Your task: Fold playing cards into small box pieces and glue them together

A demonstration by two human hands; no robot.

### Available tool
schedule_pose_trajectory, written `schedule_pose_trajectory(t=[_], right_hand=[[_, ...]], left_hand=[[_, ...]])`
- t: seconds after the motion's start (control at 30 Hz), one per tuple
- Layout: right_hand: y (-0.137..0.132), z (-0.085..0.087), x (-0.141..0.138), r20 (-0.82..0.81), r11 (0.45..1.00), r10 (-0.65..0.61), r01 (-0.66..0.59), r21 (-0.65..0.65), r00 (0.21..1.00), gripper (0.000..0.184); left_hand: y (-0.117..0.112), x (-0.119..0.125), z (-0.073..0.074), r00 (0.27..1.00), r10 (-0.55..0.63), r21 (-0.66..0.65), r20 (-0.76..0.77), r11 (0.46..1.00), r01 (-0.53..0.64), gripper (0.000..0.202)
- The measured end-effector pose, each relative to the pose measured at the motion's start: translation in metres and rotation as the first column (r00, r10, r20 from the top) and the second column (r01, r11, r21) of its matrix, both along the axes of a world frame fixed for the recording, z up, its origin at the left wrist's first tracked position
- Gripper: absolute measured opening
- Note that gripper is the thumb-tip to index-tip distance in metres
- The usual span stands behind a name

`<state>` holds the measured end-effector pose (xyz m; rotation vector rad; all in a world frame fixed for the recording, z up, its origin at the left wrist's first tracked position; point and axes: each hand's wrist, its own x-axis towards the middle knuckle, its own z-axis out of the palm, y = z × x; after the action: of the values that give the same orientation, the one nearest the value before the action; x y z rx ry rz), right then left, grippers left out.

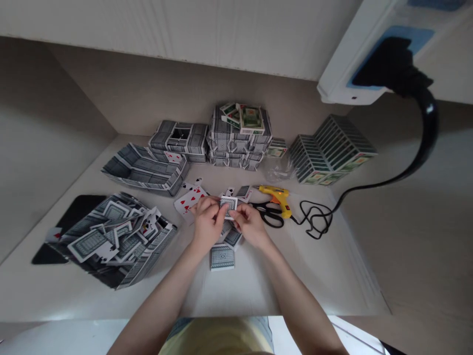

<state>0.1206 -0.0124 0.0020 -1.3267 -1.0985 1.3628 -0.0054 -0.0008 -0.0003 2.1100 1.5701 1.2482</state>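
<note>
Both hands meet over the middle of the desk, holding one playing card (pixel 229 203) with its grey patterned back up. My left hand (pixel 208 220) pinches its left side, thumb on top. At the right side, my right hand (pixel 250 223) grips the lower edge. Whether it is one card or folded ones I cannot tell. Below the hands lie loose cards (pixel 233 238), and nearer to me sits a neat deck (pixel 222 258), back up. Face-up hearts cards (pixel 189 199) lie left of my left hand. Black-handled scissors (pixel 271 215) rest right of my right hand.
A yellow glue gun (pixel 276 197) lies at the right, its black cord (pixel 354 188) running up to a power strip (pixel 364 54). A card-built box (pixel 148 259) full of cards and an open card tray (pixel 146 170) stand left. Card-built blocks (pixel 238 143) and stacked card packs (pixel 328 153) line the back.
</note>
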Motion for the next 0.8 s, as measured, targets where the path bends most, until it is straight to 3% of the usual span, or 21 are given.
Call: schedule_pose_trajectory(t=[0.2,0.37,0.57,0.8], right_hand=[[0.001,0.005,-0.001,-0.150,0.999,-0.053,0.052,-0.006,0.987,0.029],[0.006,0.000,0.005,-0.165,0.983,-0.178,0.166,-0.081,0.970,0.033],[0.009,-0.007,0.007,-0.117,0.970,-0.230,0.217,-0.111,0.966,0.044],[0.008,-0.011,0.008,-0.085,0.958,-0.282,0.274,-0.089,0.956,0.033]], left_hand=[[0.008,-0.012,0.000,0.994,0.091,-0.036,0.053,0.995,-0.090,0.031],[0.015,-0.022,-0.003,0.972,0.194,-0.100,-0.132,0.973,-0.208,0.031],[0.005,-0.014,-0.002,0.937,0.041,-0.214,-0.346,0.969,-0.121,0.053],[0.006,-0.015,-0.002,0.923,0.004,-0.201,-0.385,0.976,-0.088,0.041]])
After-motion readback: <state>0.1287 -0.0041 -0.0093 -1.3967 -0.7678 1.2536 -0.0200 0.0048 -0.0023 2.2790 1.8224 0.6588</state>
